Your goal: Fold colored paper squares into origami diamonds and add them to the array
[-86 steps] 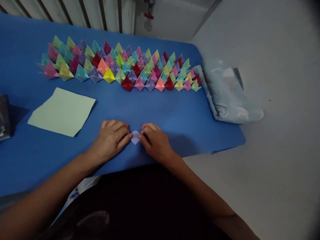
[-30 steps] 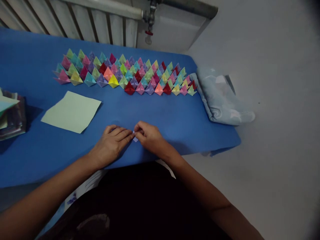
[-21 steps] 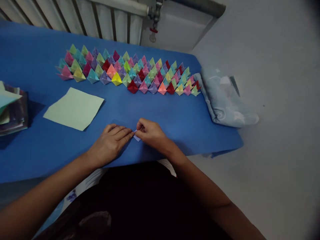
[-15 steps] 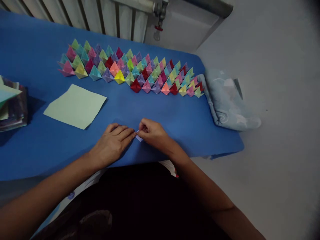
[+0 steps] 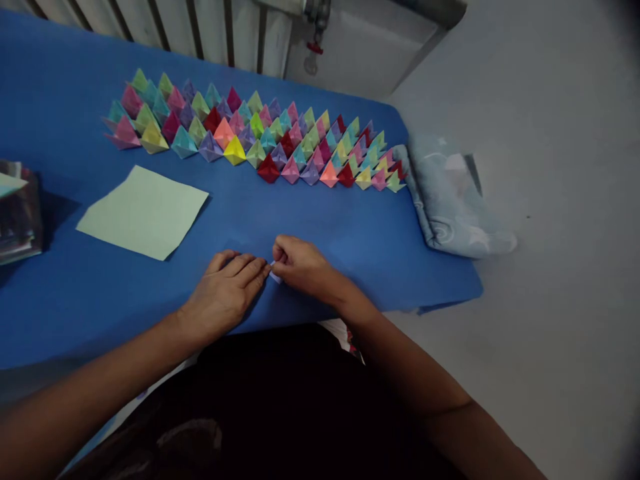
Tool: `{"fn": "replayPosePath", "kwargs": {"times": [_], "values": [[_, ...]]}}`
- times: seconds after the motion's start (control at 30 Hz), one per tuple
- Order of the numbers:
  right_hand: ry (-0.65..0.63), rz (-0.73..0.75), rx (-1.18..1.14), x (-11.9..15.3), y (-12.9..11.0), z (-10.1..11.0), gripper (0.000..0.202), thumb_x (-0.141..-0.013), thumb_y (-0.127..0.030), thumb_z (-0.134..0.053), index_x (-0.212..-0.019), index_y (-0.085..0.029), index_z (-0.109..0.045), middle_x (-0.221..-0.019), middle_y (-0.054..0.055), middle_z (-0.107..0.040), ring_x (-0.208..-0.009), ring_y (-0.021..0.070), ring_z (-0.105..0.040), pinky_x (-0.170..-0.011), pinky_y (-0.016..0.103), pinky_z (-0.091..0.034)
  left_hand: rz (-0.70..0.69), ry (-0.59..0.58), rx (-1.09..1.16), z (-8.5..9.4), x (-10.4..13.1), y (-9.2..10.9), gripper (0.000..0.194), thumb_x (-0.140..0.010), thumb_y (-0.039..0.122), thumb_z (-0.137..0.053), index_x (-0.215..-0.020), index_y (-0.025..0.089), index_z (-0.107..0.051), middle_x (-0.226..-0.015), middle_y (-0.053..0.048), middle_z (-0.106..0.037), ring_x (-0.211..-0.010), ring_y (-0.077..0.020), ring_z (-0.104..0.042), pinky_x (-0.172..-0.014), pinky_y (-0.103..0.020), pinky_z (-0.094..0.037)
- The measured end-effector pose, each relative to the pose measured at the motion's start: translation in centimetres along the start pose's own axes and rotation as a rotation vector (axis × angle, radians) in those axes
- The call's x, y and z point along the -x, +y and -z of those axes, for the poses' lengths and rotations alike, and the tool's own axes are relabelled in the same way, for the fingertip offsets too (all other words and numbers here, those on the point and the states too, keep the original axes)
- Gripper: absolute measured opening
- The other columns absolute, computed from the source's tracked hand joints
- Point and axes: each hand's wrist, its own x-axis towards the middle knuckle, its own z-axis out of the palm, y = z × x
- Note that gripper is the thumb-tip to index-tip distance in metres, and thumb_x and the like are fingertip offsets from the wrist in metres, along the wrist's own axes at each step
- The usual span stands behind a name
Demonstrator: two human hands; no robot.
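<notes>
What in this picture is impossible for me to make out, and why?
Purple paper: head view, mostly covered by the left hand and right hand; its folds are too small to read.
Stack at far left: head view, cut off by the left edge.
Paper boats: head view, the back rows' lower parts hidden by boats in front.
Radiator: head view, top cut off by the upper edge.

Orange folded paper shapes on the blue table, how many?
2: an orange shape behind the bright yellow shape; a nearer orange shape between a lilac shape and a dark red shape. Others may be hidden.
</notes>
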Motion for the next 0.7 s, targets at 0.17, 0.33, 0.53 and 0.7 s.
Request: {"fn": "replayPosePath", "kwargs": {"times": [0.17, 0.33, 0.53, 0.7], "values": [[0.004, 0.0, -0.082, 0.0, 0.3, 0.1, 0.012, -0.074, -0.012, -0.056, -0.075, -0.021, -0.049, -0.07, -0.006, -0.053, -0.066, 0.0103, -0.048, -0.064, 0.024, -0.037, 0.009, -0.041, 0.016, 0.0, 0.2, -0.1, 0.038, -0.099, 0.007, -0.038, -0.122, 0.014, -0.068, -0.118, -0.014, -0.074, -0.109, -0.0279, -0.066, -0.093, -0.046, -0.046], [-0.01, -0.017, -0.22, 0.2, 0.9, 0.0, 0.013, -0.073, -0.014, -0.061, -0.075, -0.022, -0.05, -0.065, -0.008, -0.05, -0.06, 0.009, -0.046, -0.058, 0.023, -0.036, 0.012, -0.039, 0.032, 0.5, -0.8, -0.1, 0.032, -0.099, 0.011, -0.042, -0.115, 0.014, -0.07, -0.112, -0.013, -0.074, -0.1, -0.0257, -0.065, -0.091, -0.045, -0.045], [0.234, -0.113, -0.712, 2.2, 2.8, -0.5, 0.017, -0.077, -0.032, -0.063, -0.081, -0.023, -0.049, -0.061, -0.01, -0.05, -0.043, 0.0067, -0.045, -0.045, 0.022, -0.035, -0.047, -0.276, 0.086, 0.9, -4.9, -1.4, 0.029, -0.099, 0.026, -0.047, -0.085, 0.018, -0.071, -0.103, -0.009, -0.072, -0.088, -0.0217, -0.062, -0.076, -0.036, -0.043], [0.276, -0.084, -0.815, 3.0, 3.6, -0.7, 0.019, -0.074, -0.033, -0.066, -0.08, -0.023, -0.051, -0.062, -0.01, -0.05, -0.042, 0.0053, -0.046, -0.045, 0.021, -0.035, 0.01, -0.537, 0.346, 0.1, -8.6, -3.5, 0.013, -0.085, 0.02, -0.054, -0.081, 0.019, -0.067, -0.083, -0.003, -0.067, -0.071, -0.0153, -0.06, -0.066, -0.027, -0.043]]}}
